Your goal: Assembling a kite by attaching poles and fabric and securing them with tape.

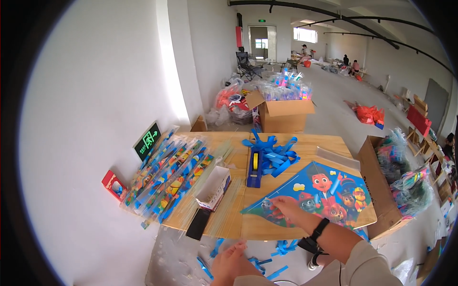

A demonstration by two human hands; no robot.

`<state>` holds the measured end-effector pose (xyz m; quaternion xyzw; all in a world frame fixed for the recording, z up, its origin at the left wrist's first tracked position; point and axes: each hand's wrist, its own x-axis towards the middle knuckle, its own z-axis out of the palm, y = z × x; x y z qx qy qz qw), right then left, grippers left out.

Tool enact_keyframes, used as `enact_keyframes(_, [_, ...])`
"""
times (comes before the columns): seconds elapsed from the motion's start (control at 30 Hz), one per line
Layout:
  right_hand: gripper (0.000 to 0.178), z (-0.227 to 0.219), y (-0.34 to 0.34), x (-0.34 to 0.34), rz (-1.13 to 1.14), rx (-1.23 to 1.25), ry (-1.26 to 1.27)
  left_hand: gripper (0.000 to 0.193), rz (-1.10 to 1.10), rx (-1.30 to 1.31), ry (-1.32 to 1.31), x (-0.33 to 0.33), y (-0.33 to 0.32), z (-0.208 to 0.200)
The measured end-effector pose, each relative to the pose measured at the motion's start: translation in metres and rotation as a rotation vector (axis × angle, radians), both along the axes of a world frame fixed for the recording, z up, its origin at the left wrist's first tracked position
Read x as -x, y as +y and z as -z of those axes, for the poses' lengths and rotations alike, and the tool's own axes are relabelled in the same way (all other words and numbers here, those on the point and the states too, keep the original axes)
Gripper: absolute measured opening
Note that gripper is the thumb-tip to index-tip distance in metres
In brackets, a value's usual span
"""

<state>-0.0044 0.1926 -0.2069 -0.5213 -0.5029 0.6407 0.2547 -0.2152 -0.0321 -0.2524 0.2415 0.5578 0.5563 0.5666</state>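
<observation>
A blue diamond-shaped kite (310, 190) printed with cartoon figures lies spread over the right half of the wooden table (234, 229). My right hand (288, 209), with a black band on its wrist, is over the kite's left part; its thumb and fingers are pinched together at the kite. Below the table's front edge, my left hand (231, 262) is held with its fingers drawn together; whatever is between them is too small to make out. Beyond the kite stand a blue tape dispenser (254, 174) with yellow tape and a heap of blue ribbons (276, 155).
Packed kites in clear sleeves (167, 176) and thin rods (222, 195) cover the table's left. Near them are a small open carton (213, 188) and a black flat object (198, 224). Cardboard boxes stand behind (285, 121) and right (379, 205). Blue strips (285, 248) lie on the floor.
</observation>
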Motion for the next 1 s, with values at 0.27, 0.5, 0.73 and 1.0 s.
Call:
enact_keyframes(0.27, [0.029,0.052,0.11,0.07,0.178,0.088,0.078,0.029,0.075,0.111,0.437,-0.007,-0.023,-0.064])
enact_keyframes(0.5, [0.027,0.071,0.139,0.099,0.363,0.166,0.189,0.027,0.054,0.01,0.259,0.002,-0.015,-0.049])
enact_keyframes(0.73, [0.025,0.092,0.14,0.105,0.144,-0.194,-0.107,0.021,0.001,-0.043,0.161,0.002,-0.022,-0.037])
enact_keyframes(1.0, [0.014,0.002,0.111,0.051,0.351,-0.365,0.395,0.019,0.193,-0.15,0.266,0.016,-0.025,-0.012])
